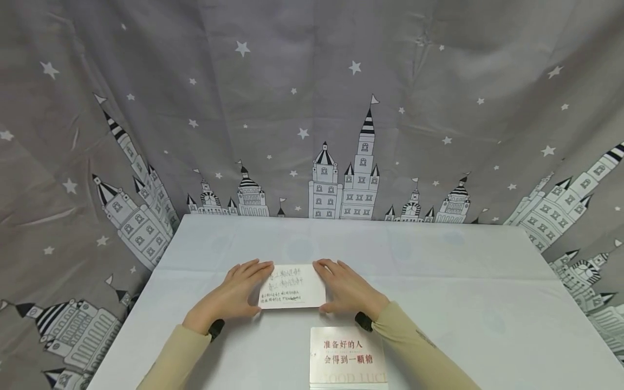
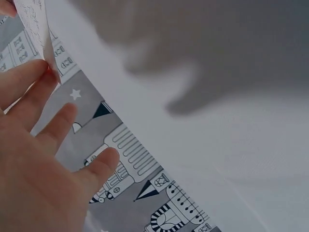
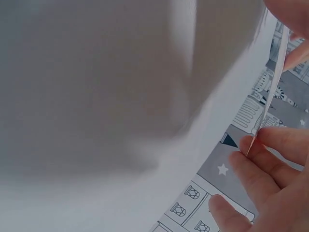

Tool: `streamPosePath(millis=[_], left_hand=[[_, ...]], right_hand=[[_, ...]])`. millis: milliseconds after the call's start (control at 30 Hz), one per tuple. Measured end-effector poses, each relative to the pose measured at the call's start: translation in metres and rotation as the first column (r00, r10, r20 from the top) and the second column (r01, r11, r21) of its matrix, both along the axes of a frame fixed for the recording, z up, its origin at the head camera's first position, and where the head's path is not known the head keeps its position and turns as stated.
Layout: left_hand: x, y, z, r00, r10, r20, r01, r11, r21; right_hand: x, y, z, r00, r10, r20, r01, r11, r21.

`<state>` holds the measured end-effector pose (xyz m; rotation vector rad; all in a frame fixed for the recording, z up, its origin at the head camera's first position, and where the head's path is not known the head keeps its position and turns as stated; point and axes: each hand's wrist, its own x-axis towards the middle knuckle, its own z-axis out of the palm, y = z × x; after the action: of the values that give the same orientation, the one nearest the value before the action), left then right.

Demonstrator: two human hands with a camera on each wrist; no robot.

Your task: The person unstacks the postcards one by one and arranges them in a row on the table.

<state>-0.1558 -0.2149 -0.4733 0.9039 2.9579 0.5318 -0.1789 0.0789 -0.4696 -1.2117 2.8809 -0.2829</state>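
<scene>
A white card with handwritten lines is held up above the table between both hands. At its left edge, my left hand holds it between thumb and fingers. My right hand grips the right edge in the same way. In the left wrist view, fingertips touch a corner of the card, and the other fingers spread apart. Seen nearly edge-on in the right wrist view, the card lies against the fingertips of the right hand.
A pale stack of cards or booklet with red printed characters lies near the front, close to the right forearm. White cloth covers the table. Behind and at both sides hangs a grey curtain printed with castles and stars.
</scene>
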Motion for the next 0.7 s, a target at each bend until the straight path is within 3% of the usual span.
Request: streamPosePath(millis=[500,700], left_hand=[[-0.039,-0.012,0.007,0.992,0.066,0.111,-0.059,0.996,-0.068],[-0.056,-0.018,0.005,0.985,0.096,0.141,-0.083,0.992,-0.099]], right_hand=[[-0.04,-0.028,-0.003,0.991,-0.067,0.117,0.062,0.997,0.051],[-0.056,-0.041,-0.006,0.986,-0.095,0.139,0.087,0.994,0.061]])
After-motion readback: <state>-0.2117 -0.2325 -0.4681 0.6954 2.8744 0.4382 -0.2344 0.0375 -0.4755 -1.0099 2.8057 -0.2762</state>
